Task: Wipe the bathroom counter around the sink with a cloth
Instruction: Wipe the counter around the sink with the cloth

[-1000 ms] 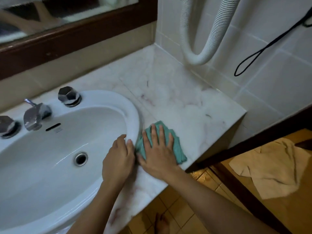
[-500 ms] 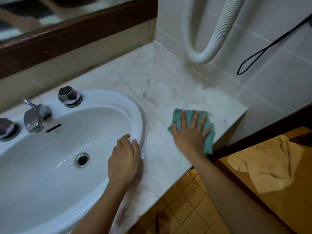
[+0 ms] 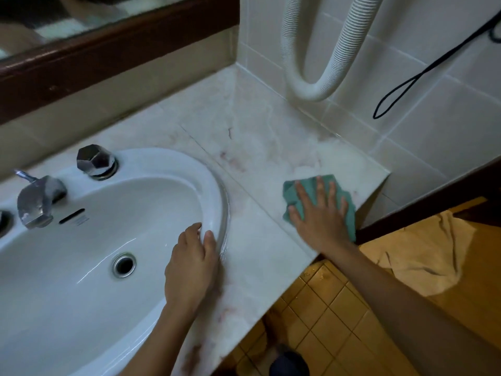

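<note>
A teal cloth (image 3: pixel 291 194) lies flat on the pale marble counter (image 3: pixel 254 147), close to its right front corner. My right hand (image 3: pixel 320 215) presses down on the cloth with straight, spread fingers. A white oval sink (image 3: pixel 81 267) is set into the counter on the left. My left hand (image 3: pixel 191 270) rests on the sink's right rim, fingers loosely bent over the edge, holding nothing.
A chrome tap (image 3: pixel 35 199) and a faceted chrome knob (image 3: pixel 95 160) stand at the sink's back. A white ribbed hose (image 3: pixel 311 85) and a black cord (image 3: pixel 406 88) hang on the tiled right wall. A beige towel (image 3: pixel 423 256) lies on the yellow-tiled floor below the counter's corner.
My right hand has slid the cloth from beside the sink rim out to the counter's right front corner. My left hand has stayed on the rim.
</note>
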Motion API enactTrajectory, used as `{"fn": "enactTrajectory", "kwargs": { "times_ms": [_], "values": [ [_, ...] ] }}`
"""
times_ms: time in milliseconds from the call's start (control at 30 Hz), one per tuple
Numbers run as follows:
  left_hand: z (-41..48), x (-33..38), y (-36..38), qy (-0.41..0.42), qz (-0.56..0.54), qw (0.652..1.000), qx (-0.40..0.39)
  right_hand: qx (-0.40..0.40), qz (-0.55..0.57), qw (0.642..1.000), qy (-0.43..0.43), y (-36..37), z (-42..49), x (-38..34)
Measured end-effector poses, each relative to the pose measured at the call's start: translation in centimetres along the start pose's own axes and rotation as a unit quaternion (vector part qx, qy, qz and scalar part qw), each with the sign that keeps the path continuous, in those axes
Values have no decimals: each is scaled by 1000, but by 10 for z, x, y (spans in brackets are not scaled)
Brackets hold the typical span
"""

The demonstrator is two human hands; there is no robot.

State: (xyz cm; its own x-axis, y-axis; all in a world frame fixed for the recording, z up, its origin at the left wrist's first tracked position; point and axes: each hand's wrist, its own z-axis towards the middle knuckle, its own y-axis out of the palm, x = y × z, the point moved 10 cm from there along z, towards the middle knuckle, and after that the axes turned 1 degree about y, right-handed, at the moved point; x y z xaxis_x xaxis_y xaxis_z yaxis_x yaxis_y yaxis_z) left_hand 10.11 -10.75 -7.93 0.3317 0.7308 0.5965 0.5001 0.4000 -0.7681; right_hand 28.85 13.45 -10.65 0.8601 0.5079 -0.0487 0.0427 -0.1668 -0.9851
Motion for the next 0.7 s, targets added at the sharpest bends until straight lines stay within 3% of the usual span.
{"fn": "enactTrajectory", "kwargs": {
  "times_ms": [133,300,400,500,633,700],
  "values": [
    [5,-8,5,-42,-27,999,-13,-8,33,999,43,-16,88,6],
    [23,7,-9,-68,-78,993,48,-31,50,998,-24,-23,168,-71],
    [43,30,-15,-54,-83,989,107,-34,44,992,-110,-18,158,-127],
    [67,43,-3,-72,-72,988,113,-12,24,975,-219,-11,98,-151],
    [80,50,9,-113,-23,987,112,12,-6,942,-334,-7,38,-101],
    [80,52,9,-106,-16,987,118,33,-25,947,-319,-15,64,-61]
  ]
}}
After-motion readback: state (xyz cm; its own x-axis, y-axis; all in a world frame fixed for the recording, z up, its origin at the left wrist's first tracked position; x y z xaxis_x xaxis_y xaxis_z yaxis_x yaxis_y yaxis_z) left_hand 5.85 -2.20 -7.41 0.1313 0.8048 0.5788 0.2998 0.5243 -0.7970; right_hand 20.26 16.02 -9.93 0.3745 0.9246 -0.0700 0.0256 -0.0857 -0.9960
